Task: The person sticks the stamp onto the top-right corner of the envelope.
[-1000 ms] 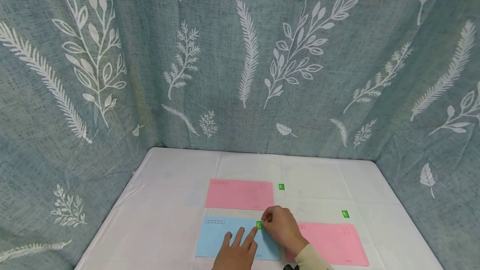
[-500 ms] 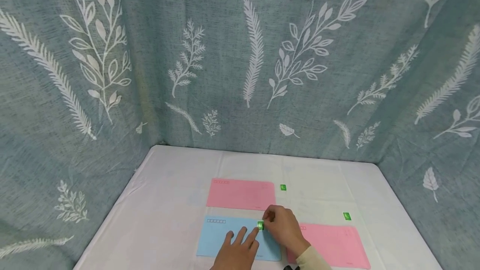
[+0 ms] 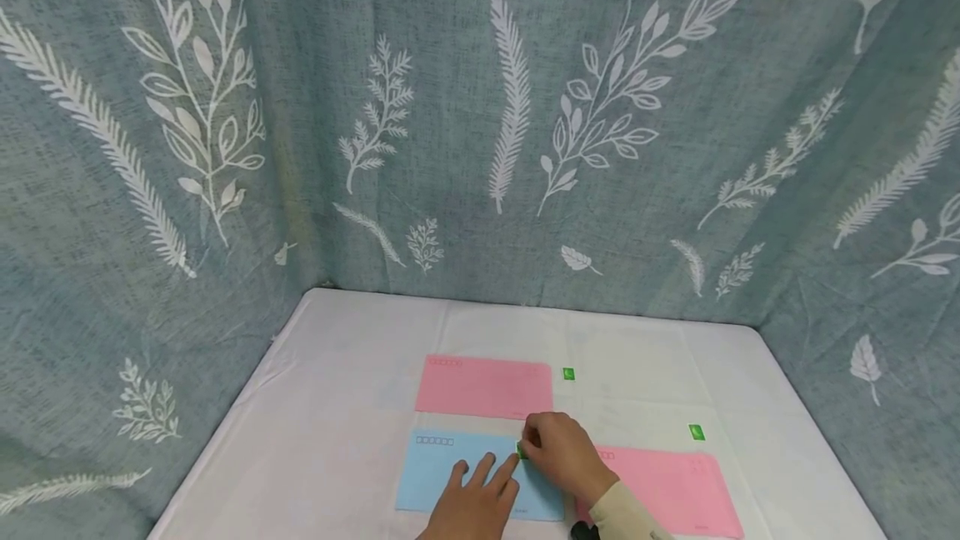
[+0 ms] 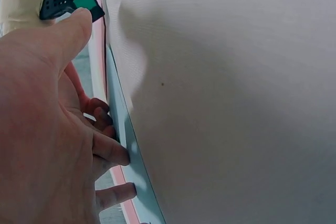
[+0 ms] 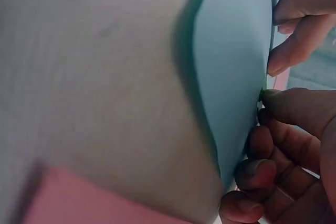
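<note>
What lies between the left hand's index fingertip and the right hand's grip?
Part of a small green rectangular paper stamp shows between left hand and right hand, over the blue rectangular paper envelope, in the head view.

Head: from above, facing forward and down, table (image 3: 345,407) to curtain (image 3: 450,107).
Left wrist: close along left hand (image 4: 52,114).
Right wrist: close along right hand (image 5: 294,142).
Wrists share: blue envelope (image 5: 233,61).

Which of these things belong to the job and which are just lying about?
Apparently in use: left hand, right hand, blue envelope, green stamp at its corner.

Lying about: far pink envelope, near pink envelope, far loose stamp, near loose stamp.
</note>
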`<state>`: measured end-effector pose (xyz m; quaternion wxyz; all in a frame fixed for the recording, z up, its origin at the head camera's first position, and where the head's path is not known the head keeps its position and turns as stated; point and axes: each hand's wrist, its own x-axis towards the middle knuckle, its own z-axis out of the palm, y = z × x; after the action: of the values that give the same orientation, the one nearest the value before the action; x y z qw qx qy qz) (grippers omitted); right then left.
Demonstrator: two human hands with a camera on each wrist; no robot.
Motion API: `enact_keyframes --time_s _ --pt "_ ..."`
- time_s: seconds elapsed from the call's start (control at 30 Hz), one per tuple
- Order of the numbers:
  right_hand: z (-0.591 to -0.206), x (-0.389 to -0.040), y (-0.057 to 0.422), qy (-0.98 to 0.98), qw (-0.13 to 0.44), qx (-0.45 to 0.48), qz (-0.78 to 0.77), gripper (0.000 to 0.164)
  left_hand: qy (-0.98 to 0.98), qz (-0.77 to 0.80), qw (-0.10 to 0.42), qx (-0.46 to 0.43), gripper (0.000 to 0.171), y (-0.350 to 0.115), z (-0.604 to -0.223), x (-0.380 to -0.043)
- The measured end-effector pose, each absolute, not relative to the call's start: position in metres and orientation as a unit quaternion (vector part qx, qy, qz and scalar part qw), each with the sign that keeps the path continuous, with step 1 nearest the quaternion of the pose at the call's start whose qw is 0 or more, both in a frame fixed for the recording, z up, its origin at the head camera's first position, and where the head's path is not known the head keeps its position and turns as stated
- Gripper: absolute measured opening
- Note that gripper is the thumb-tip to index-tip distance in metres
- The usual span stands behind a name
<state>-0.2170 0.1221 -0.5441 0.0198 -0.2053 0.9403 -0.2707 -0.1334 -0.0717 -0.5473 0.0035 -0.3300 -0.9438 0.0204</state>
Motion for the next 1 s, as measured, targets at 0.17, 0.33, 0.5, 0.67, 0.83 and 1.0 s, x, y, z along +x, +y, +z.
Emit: enact_keyframes --time_s 0.17,0.33,0.5,0.67,0.83,1.0 --pt "-0.544 -0.219 0.125 0.937 0.027 -0.215 -0.273 0.019 -0.942 0.004 0.016 -0.334 0.077 -0.072 -0.551 -0.135" --pt "-0.542 -0.220 0.127 0.937 0.043 -0.215 -0.272 0.022 -0.943 -0.004 0.012 -0.334 0.080 -0.072 -0.551 -0.137" --pt "-0.544 -0.220 0.126 0.937 0.038 -0.211 -0.277 0.023 -0.944 -0.001 0.008 -0.331 0.080 -0.072 -0.551 -0.136" --pt "-0.545 -0.219 0.128 0.935 0.040 -0.213 -0.282 0.022 -0.942 0.004 0.019 -0.335 0.077 -0.072 -0.552 -0.136" --pt "-0.542 -0.218 0.131 0.928 0.062 -0.223 -0.293 0.021 -0.943 0.002 0.012 -0.334 0.077 -0.071 -0.552 -0.136" --pt "-0.542 -0.219 0.133 0.922 0.070 -0.226 -0.306 0.020 -0.944 0.002 0.002 -0.331 0.077 -0.072 -0.551 -0.135"
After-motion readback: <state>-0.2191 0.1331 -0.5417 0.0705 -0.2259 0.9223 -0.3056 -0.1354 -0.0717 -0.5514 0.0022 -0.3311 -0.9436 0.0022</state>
